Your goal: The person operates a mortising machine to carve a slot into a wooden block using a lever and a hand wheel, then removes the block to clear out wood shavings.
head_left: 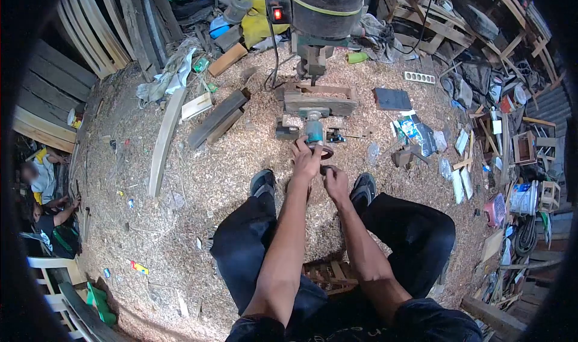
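Observation:
In the head view, a teal vise (313,127) with a dark handwheel (327,153) is at the near side of a machine, low over the chip-covered floor. My left hand (306,160) is at the wheel's left side, its fingers curled against the rim and the teal housing. My right hand (336,184) is closed around the wheel's dark crank handle (325,170), just right of and below the left hand. Beyond the vise lies a wooden block (321,104) with wood chips in its hollow, under the machine's spindle (313,68).
The dark machine body (328,8) stands ahead with a lit red switch (277,14). Dark timber pieces (220,120) and a long board (167,142) lie left. A power strip (419,77) and a dark flat board (392,99) lie right. People (51,215) sit far left.

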{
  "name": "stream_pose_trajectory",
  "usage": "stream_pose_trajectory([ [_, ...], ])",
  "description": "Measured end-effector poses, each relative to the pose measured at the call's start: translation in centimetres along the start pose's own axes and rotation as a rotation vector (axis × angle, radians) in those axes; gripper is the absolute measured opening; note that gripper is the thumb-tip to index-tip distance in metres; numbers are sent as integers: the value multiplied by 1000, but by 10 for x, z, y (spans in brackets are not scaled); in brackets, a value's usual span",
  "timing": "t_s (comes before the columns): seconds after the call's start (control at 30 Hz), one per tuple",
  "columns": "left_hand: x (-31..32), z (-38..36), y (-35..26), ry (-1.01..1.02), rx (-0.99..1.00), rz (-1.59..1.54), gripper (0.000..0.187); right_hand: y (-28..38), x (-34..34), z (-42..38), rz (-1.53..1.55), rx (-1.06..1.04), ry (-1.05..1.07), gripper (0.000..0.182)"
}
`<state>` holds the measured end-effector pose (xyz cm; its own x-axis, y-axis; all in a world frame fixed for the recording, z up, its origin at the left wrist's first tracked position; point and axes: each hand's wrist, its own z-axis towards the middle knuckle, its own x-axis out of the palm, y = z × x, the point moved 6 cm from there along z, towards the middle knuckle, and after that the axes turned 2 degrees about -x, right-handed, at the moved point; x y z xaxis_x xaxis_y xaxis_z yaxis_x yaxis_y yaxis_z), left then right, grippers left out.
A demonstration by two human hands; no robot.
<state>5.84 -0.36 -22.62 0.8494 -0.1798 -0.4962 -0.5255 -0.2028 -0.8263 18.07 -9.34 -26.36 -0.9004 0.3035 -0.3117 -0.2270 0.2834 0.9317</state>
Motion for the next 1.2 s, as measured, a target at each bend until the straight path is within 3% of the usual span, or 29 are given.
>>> stream_pose_trajectory([
  [0.07, -7, 3, 4, 55, -39, 5, 71, 7, 21, -6, 57, 9, 150, 28],
  [0.1, -10, 5, 7, 84, -44, -3, 68, 12, 30, -6, -59, -150, 162, 26],
  [0.23, -19, 14, 24, 224, -69, -16, 55, 9, 61, -5, 141, -62, 214, 28],
  [0.33, -21, 24, 35, 285, 56, -232, 56, 24, 71, -2, 4, -138, 274, 29],
  [0.37, -18, 30, 46, 345, -8, -378, 57, 28, 75, 2, -121, -148, 304, 31],
  [0.4, -18, 33, 54, 398, -80, -521, 58, 33, 76, 4, -70, -145, 299, 30],
  [0.5, -33, 26, 67, 517, 60, -669, 58, 36, 72, -3, -17, -63, 261, 32],
  [0.6, -55, -21, 51, 342, -169, -582, 59, 33, 65, 0, -140, -183, 235, 34],
  [0.63, -54, -23, 52, 352, -155, -616, 63, 8, 72, 7, -54, -178, 234, 35],
  [0.73, -44, -17, 66, 250, -172, -725, 66, 44, 43, -5, -76, -168, 237, 31],
  [0.77, -44, -17, 64, 191, -161, -735, 66, 49, 35, -8, 18, -117, 249, 28],
  [0.87, -33, 5, 89, 121, -128, -681, 65, -33, 29, 21, 169, 121, 242, 31],
  [0.9, -27, 10, 95, 71, -123, -734, 64, -23, 16, 13, 271, 244, 157, 28],
  [1.0, -1, 43, 125, 115, -12, -882, 66, -34, 3, 16, 285, 301, 0, 26],
  [1.03, 5, 46, 138, 38, -102, -866, 65, -38, 5, 16, 359, 307, 4, 27],
  [1.13, 0, 8, 75, -5, -225, -845, 73, -30, 8, 16, 334, 290, 56, 28],
  [1.2, 21, 24, 106, -46, -185, -880, 72, -36, 9, 18, 338, 310, 72, 28],
])
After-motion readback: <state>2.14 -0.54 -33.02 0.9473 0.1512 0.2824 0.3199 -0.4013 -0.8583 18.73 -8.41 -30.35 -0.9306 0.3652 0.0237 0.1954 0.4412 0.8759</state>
